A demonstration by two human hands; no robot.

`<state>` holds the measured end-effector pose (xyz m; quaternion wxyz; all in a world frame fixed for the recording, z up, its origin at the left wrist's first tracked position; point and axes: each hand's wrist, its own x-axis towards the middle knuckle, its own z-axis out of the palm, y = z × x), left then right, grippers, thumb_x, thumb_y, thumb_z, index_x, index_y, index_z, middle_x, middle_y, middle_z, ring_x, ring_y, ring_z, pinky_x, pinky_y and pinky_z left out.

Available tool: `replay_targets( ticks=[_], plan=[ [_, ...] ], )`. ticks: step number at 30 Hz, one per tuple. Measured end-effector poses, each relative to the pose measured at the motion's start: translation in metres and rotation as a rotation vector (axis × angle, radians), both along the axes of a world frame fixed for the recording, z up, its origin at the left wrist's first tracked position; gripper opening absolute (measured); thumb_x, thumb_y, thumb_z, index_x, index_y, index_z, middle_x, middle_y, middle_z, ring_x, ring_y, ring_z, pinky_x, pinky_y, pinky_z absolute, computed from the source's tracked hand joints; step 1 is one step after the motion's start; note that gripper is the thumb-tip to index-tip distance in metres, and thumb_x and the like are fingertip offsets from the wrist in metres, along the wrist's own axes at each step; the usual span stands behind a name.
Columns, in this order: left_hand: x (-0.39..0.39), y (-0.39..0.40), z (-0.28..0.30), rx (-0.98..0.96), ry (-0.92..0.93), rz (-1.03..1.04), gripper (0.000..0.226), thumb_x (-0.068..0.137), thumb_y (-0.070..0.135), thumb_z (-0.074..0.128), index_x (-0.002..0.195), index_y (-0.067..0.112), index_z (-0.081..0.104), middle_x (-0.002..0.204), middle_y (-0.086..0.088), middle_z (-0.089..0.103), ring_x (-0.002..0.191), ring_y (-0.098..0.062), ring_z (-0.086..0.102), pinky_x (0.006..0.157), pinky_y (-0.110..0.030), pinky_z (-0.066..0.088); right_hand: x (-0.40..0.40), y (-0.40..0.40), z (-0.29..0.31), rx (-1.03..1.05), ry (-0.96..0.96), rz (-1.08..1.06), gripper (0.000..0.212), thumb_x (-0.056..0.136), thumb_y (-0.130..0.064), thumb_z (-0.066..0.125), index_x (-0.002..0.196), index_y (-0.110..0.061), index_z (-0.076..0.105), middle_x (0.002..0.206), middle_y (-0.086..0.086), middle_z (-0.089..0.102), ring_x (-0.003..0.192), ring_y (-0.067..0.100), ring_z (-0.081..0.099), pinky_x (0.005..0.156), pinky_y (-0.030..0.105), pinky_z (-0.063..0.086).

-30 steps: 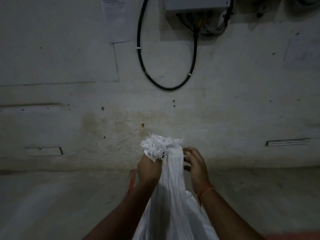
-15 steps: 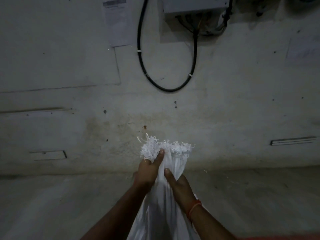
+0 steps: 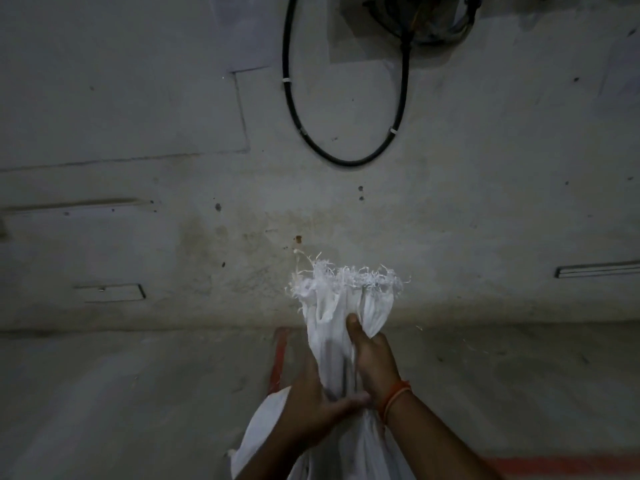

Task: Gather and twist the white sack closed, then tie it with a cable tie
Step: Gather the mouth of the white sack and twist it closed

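Note:
A white woven sack [image 3: 329, 344] stands in front of me, its mouth bunched into a neck with a frayed, threadbare top edge [image 3: 346, 280]. My right hand [image 3: 372, 358], with an orange thread at the wrist, grips the neck just under the frayed edge, thumb pressed into the fabric. Lower down, my left hand [image 3: 311, 407] wraps around the neck from the left, thumb stretched across its front. The sack's body widens below my hands and runs out of the bottom of the view. No cable tie is visible.
A stained concrete wall [image 3: 173, 220] rises just behind the sack, with a black cable loop [image 3: 346, 157] hanging on it. A red painted line [image 3: 278, 358] runs over the grey floor behind the sack and along the lower right.
My left hand has let go of the frayed top and slid down to grasp the neck lower. My right hand has moved up to hold just below the top edge.

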<state>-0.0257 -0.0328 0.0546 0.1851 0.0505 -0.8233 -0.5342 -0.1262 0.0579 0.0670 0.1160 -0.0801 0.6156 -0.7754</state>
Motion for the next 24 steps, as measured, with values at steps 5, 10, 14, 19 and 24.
replay_targets(
  ticks=[5,10,14,19,24],
  plan=[
    [-0.032,0.001,-0.004,0.112,-0.059,-0.167,0.084,0.056,-0.002,0.095,0.122,0.032,0.055,0.114,0.022,0.072,0.117,0.001,0.063,0.089,-0.010,0.049,-0.007,0.008,0.001,-0.004,-0.096,0.049,0.035,0.091,-0.047,0.060,0.106,-0.019,0.072,0.106,0.003,0.077,0.103,0.022,0.071,0.101,0.045,0.052],
    [-0.042,0.004,-0.013,0.233,-0.019,-0.135,0.072,0.070,-0.012,0.083,0.133,0.011,0.054,0.121,0.001,0.072,0.118,-0.013,0.066,0.088,-0.022,0.056,-0.011,0.021,-0.001,-0.065,-0.097,0.123,0.039,0.093,-0.039,0.060,0.122,-0.013,0.067,0.112,0.006,0.076,0.105,0.023,0.071,0.103,0.046,0.051],
    [-0.043,0.011,-0.022,0.292,0.038,-0.056,0.062,0.081,0.002,0.081,0.134,0.023,0.056,0.128,0.009,0.069,0.121,-0.010,0.064,0.093,-0.024,0.054,-0.008,0.026,-0.007,-0.085,0.048,0.153,0.039,0.097,-0.031,0.058,0.133,-0.018,0.058,0.123,0.001,0.071,0.114,0.018,0.068,0.103,0.042,0.051],
    [-0.051,0.010,-0.032,0.317,-0.008,0.038,0.029,0.087,0.019,0.078,0.110,0.032,0.068,0.106,0.002,0.076,0.100,-0.015,0.073,0.088,-0.046,0.061,0.015,0.039,-0.045,0.008,0.230,-0.050,0.060,0.080,-0.050,0.064,0.133,-0.028,0.046,0.130,-0.008,0.059,0.120,0.005,0.058,0.097,0.027,0.049],
    [-0.060,0.004,-0.044,0.527,-0.068,0.151,0.028,0.084,0.005,0.076,0.099,0.027,0.067,0.093,0.000,0.077,0.089,-0.016,0.075,0.081,-0.036,0.061,0.032,0.039,-0.105,0.148,0.215,0.142,0.066,0.085,-0.051,0.066,0.142,-0.039,0.035,0.137,-0.020,0.052,0.121,-0.012,0.052,0.090,0.008,0.047]
  ],
)
